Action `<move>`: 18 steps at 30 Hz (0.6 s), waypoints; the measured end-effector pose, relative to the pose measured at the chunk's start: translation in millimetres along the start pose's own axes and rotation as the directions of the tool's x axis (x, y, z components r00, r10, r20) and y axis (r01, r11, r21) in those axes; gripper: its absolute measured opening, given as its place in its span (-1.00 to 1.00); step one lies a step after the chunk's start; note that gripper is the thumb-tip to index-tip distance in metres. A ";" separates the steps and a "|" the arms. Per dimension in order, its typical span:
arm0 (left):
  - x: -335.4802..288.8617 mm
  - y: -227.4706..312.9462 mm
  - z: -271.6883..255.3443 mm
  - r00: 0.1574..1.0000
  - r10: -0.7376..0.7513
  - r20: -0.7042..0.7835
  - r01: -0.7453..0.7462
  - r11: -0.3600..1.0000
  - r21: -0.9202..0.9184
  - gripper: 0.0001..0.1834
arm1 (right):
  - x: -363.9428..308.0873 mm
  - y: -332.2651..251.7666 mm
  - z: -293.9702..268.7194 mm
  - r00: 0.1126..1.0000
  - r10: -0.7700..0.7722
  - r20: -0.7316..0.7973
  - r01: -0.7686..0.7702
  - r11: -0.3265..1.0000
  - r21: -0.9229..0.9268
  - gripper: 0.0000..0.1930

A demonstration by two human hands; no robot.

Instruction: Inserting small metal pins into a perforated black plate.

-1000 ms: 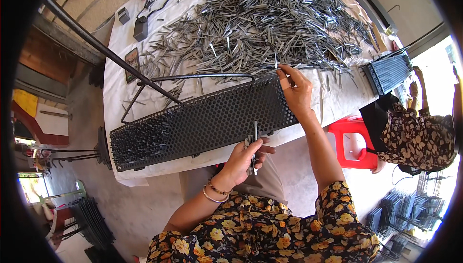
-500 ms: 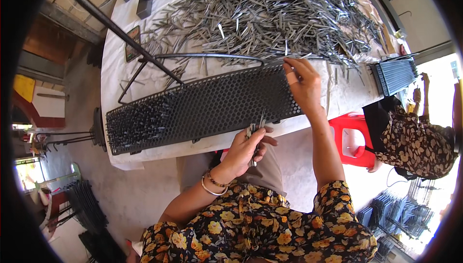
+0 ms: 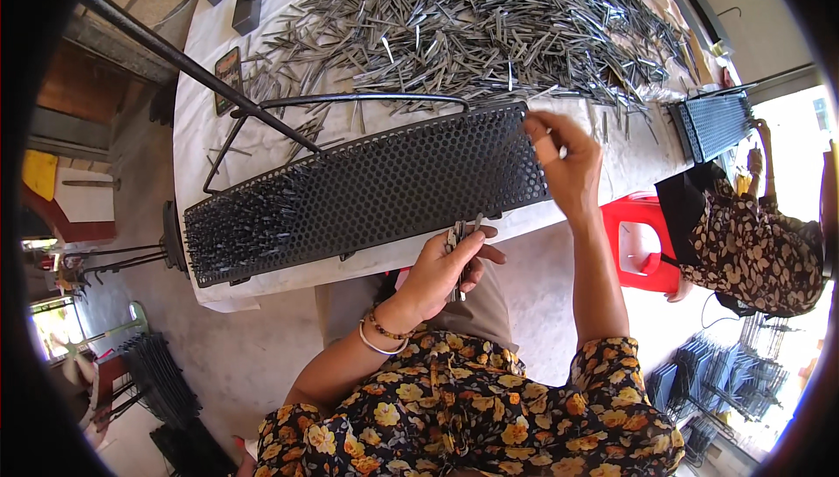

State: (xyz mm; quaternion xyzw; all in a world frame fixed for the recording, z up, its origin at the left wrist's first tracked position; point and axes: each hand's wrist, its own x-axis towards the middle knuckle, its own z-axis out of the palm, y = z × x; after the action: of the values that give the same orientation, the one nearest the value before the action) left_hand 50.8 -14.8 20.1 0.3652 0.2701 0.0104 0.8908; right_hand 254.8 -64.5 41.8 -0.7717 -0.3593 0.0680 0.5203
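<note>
A long black perforated panel lies slantwise along the near table edge, its left end crowded with upright dark pieces standing in the holes. Below its front edge, my left hand is closed around a bundle of thin metal strips, whose ends poke out above and below the fingers. My right hand, with a light bandage round one finger, is at the panel's far right end. Its fingers are pinched near the corner holes; whatever may be between the fingertips cannot be made out.
Loose metal strips form a big heap on the white-covered table. A black bent-rod frame adjoins the panel. At right, another person works by a second perforated panel, near a red stool. More racks stand lower right.
My right hand has shifted a little to the right and down at the panel's end. My left hand keeps its grip on the strips; the whole view has slid slightly.
</note>
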 end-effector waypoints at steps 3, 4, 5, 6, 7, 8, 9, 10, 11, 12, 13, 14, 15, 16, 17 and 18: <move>1.6 -2.2 -1.4 0.999 -0.046 -0.020 0.044 0.994 -0.096 -0.71 | 20.3 10.2 3.8 0.980 -0.169 -0.108 0.160 0.983 -0.091 -0.84; 2.4 -2.6 -2.4 0.999 -0.048 -0.020 0.046 0.995 -0.094 -0.71 | 25.4 15.6 5.7 0.980 -0.167 -0.111 0.157 0.983 -0.091 -0.84; 3.3 -3.0 -3.6 0.999 -0.048 0.002 0.048 0.994 -0.095 -0.71 | 29.2 22.5 8.2 0.973 -0.199 -0.115 0.190 0.978 -0.085 -0.85; 3.8 -2.9 -4.8 0.999 -0.047 0.021 0.049 0.994 -0.096 -0.71 | 30.7 25.5 10.0 0.966 -0.231 -0.119 0.222 0.972 -0.078 -0.86; 4.0 -2.4 -5.1 0.999 -0.050 0.020 0.051 0.994 -0.095 -0.71 | 30.4 24.8 10.3 0.967 -0.235 -0.094 0.223 0.968 -0.118 -0.85; 4.2 -1.8 -5.1 0.999 -0.040 0.023 0.042 0.995 -0.085 -0.71 | 30.1 26.0 10.8 0.968 -0.232 -0.096 0.221 0.968 -0.117 -0.85; 4.0 -1.4 -5.3 0.999 -0.031 0.025 0.033 0.997 -0.076 -0.70 | 29.9 27.6 11.7 0.956 -0.274 -0.101 0.258 0.955 -0.149 -0.86; 3.8 -0.8 -6.0 0.999 -0.034 0.025 0.036 0.996 -0.076 -0.70 | 29.8 28.8 12.3 0.943 -0.315 -0.104 0.294 0.939 -0.181 -0.86; 3.6 0.0 -7.1 0.999 -0.042 0.029 0.044 0.997 -0.067 -0.71 | 29.7 29.5 12.8 0.944 -0.313 -0.104 0.291 0.939 -0.182 -0.86; 3.3 1.0 -7.0 0.998 -0.050 0.033 0.052 0.997 -0.059 -0.71 | 29.9 29.7 13.1 0.927 -0.366 -0.087 0.343 0.918 -0.201 -0.86; 2.4 2.7 -5.4 0.998 -0.052 0.032 0.054 0.997 -0.059 -0.71 | 30.0 29.9 13.5 0.906 -0.418 -0.068 0.395 0.892 -0.219 -0.86; 0.8 5.2 -2.9 0.997 -0.082 0.013 0.083 0.994 -0.074 -0.71 | 29.9 31.3 14.7 0.907 -0.415 -0.067 0.393 0.893 -0.218 -0.86; 0.4 7.7 -1.2 0.994 -0.112 -0.002 0.112 0.990 -0.088 -0.71 | 30.2 33.6 16.0 0.888 -0.456 -0.052 0.432 0.868 -0.244 -0.86; 0.5 9.2 -0.7 0.994 -0.114 -0.001 0.113 0.990 -0.089 -0.71 | 30.4 35.7 17.2 0.868 -0.496 -0.035 0.469 0.841 -0.269 -0.86; 0.6 10.5 -0.6 0.993 -0.119 0.015 0.120 0.989 -0.085 -0.72 | 30.7 37.7 17.0 0.857 -0.516 0.005 0.494 0.817 -0.297 -0.86; -0.1 10.5 -1.8 0.992 -0.125 0.026 0.127 0.988 -0.085 -0.72 | 29.3 40.7 18.9 0.858 -0.514 0.009 0.493 0.819 -0.293 -0.86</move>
State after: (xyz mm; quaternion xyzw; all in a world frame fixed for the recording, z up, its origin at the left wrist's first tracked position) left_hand 51.8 -5.9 26.0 0.3086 0.2828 -0.0379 0.9074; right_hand 287.0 -40.0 6.6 -0.7179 -0.5378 -0.1514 0.4153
